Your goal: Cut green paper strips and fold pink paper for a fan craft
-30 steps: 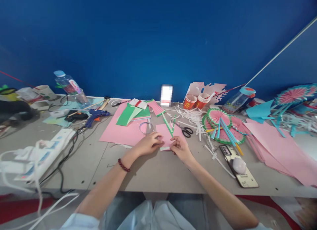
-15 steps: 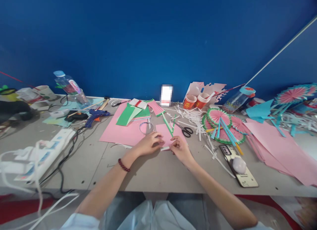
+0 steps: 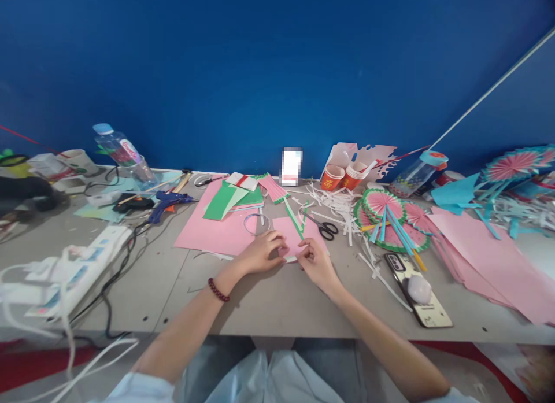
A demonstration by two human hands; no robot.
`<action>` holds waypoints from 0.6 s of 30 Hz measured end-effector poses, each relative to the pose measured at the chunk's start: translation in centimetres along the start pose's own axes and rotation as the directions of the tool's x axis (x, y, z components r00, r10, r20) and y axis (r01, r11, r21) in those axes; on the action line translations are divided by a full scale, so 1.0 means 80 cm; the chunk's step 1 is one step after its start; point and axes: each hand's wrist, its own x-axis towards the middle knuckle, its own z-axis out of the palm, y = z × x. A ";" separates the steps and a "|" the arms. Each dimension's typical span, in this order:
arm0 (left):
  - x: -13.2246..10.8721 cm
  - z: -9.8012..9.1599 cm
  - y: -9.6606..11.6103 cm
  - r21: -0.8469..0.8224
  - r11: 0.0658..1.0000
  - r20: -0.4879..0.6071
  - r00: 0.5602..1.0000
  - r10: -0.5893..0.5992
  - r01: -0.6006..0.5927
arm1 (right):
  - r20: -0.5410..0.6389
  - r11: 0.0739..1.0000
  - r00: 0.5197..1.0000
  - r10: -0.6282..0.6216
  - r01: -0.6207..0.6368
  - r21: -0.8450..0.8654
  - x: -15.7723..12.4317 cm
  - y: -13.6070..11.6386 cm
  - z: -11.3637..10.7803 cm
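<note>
A short white paper strip [image 3: 291, 260] runs between my two hands, just over the near edge of a small pink sheet [image 3: 284, 228]. My left hand [image 3: 265, 252], with a dark red bead bracelet [image 3: 218, 289] at the wrist, has its fingers bent at the strip's left end. The fingers of my right hand [image 3: 315, 263] pinch together at its right end. Past the right fingertips lies a narrow green paper strip [image 3: 295, 219], its near end by those fingers. Black-handled scissors [image 3: 326, 229] rest right of it, and a clear tape roll [image 3: 256, 224] lies beyond my left hand.
Green sheets [image 3: 223, 199] lie on larger pink paper [image 3: 195, 226]. Left are a blue glue gun [image 3: 169, 203], a power strip [image 3: 82, 270] with cables and a bottle [image 3: 117, 145]. Right are paper fans [image 3: 384, 209], a phone [image 3: 433, 316], red cups [image 3: 333, 177] and white scraps [image 3: 336, 200].
Both hands have moved very slightly closer together, and less of the white strip shows between them. Everything else on the table stays put.
</note>
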 end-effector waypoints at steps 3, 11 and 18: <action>0.000 0.000 0.001 0.001 1.000 0.003 1.000 -0.002 0.002 | -0.001 1.000 1.000 -0.001 0.001 -0.017 0.000 -0.001 0.000; 0.000 -0.002 0.005 0.010 1.000 0.017 1.000 -0.006 0.006 | -0.018 0.989 0.997 -0.077 0.074 -0.130 -0.004 -0.004 -0.003; -0.001 0.000 0.004 0.004 1.000 0.009 1.000 -0.013 0.013 | 0.011 0.962 0.992 -0.129 0.128 -0.242 -0.006 0.000 -0.003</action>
